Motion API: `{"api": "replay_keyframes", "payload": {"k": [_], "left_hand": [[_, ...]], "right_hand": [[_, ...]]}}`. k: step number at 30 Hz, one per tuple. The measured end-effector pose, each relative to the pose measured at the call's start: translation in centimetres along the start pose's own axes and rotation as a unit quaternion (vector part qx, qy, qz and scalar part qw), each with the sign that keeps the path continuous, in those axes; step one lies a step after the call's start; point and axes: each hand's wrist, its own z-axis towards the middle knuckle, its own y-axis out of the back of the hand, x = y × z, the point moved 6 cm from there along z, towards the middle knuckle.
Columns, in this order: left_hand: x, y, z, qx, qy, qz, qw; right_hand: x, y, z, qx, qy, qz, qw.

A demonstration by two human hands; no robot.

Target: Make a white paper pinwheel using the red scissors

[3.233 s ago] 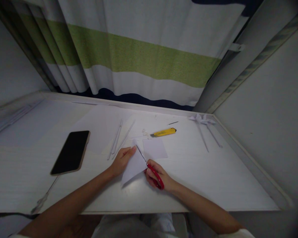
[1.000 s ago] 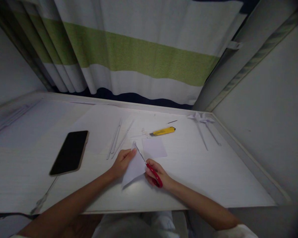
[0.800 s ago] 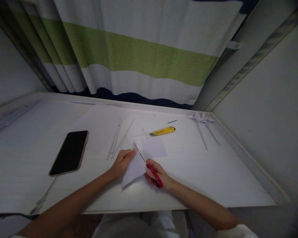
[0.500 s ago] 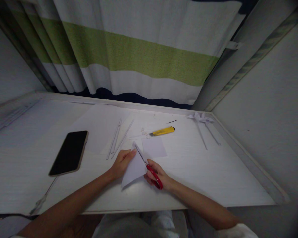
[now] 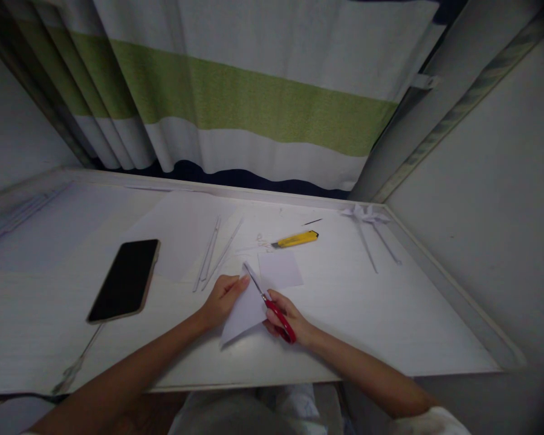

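My left hand (image 5: pixel 222 300) pinches a white piece of paper (image 5: pixel 246 311) with a pointed lower corner, held just above the table. In my right hand (image 5: pixel 286 317) are red-handled scissors (image 5: pixel 280 321), fingers closed round the loops. The scissor blades lie along the paper's upper right edge, their tips near its top; whether they are cutting through it I cannot tell. Just beyond the hands lies a square white paper (image 5: pixel 280 269). Past it rests a yellow utility knife (image 5: pixel 295 240) with its blade pointing left, beside small curly scraps (image 5: pixel 263 243).
A phone (image 5: pixel 124 281) with a cable (image 5: pixel 84 356) lies at left. Thin rolled paper sticks (image 5: pixel 211 254) rest on large white sheets (image 5: pixel 167 223). Folded paper flowers with stems (image 5: pixel 366 215) lie at the back right. A thin dark stick (image 5: pixel 312 222) is near the knife. A striped curtain (image 5: pixel 236 96) hangs behind.
Almost nothing differs. The whole view has shifted very slightly, while both hands, the paper and the scissors keep nearly the same pose.
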Motion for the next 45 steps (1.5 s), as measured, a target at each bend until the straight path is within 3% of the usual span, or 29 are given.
{"api": "replay_keyframes", "payload": {"k": [19, 29, 37, 45], "left_hand": [[0.3, 0.5, 0.1, -0.021, -0.01, 0.051, 0.998], [-1.1, 1.6, 0.2, -0.104, -0.059, 0.106, 0.987], [-1.7, 1.4, -0.2, -0.098, -0.08, 0.134, 0.983], [-1.9, 1.6, -0.4, -0.127, -0.111, 0.163, 0.972]], "right_hand": [[-0.4, 0.0, 0.0, -0.008, -0.026, 0.02, 0.999], [-0.6, 0.1, 0.1, -0.004, -0.033, 0.017, 0.999], [-0.7, 0.0, 0.0, -0.011, -0.036, 0.022, 0.999], [-0.8, -0.2, 0.0, 0.008, -0.046, 0.029, 0.999]]}}
